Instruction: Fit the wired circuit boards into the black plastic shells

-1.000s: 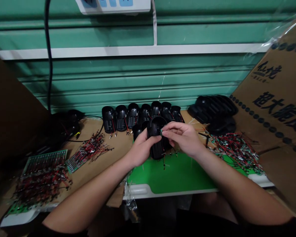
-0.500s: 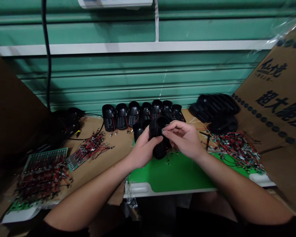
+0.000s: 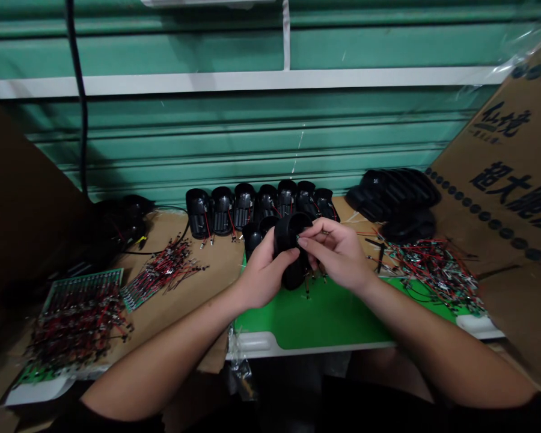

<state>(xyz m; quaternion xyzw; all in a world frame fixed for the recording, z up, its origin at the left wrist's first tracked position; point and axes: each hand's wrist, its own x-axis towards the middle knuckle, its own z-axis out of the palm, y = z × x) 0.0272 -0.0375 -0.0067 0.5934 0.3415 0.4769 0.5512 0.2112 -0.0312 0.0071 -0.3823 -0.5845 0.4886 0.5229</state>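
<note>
Black cylindrical casing (image 3: 289, 233) at lower centre, cradled steady in curled left fingers (image 3: 275, 260), with right fingers (image 3: 320, 231) narrowly pinching a tiny wired part (image 3: 298, 239) at its rim.

Far side blocked by black casings (image 3: 244, 207)

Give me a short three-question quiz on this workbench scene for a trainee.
1. Which hand cradles the black plastic housing?
2. True or false: the right hand pinches something small at the housing's rim.
3. What stands beyond the hands?
A. A row of upright black housings
B. A stack of white mugs
C. A coil of blue hose

Key: 1. Left hand. 2. True. 3. A.
</note>
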